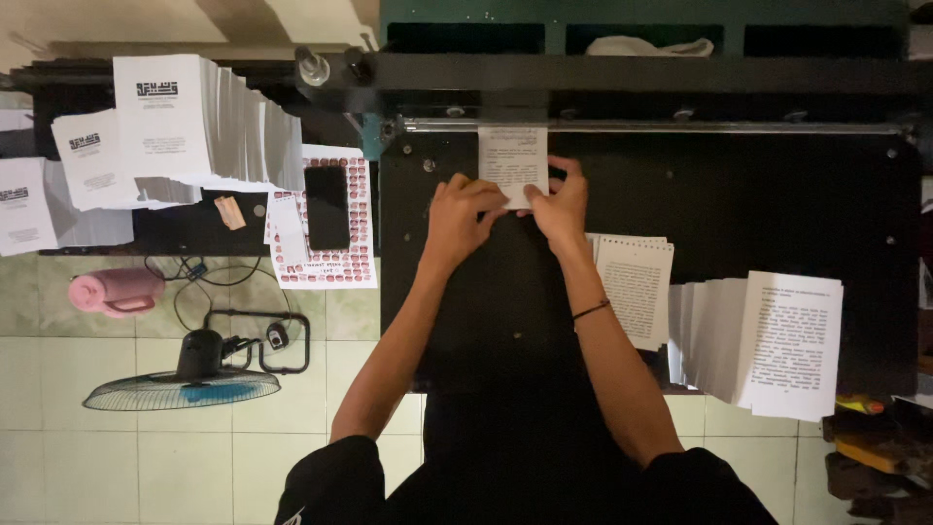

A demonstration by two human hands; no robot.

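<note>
The black surface (739, 214) ran off the frame's right edge. Stacked printed pages (777, 340) fanned across it; their text was too small to read. Both hands, left (457, 219) and right (562, 209), gripped a small printed booklet (512, 160) against the metal rail (680, 126).

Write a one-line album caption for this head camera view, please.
Both hands, left hand and right hand, hold a small printed booklet against a black machine bed, printed stacks nearby.
</note>
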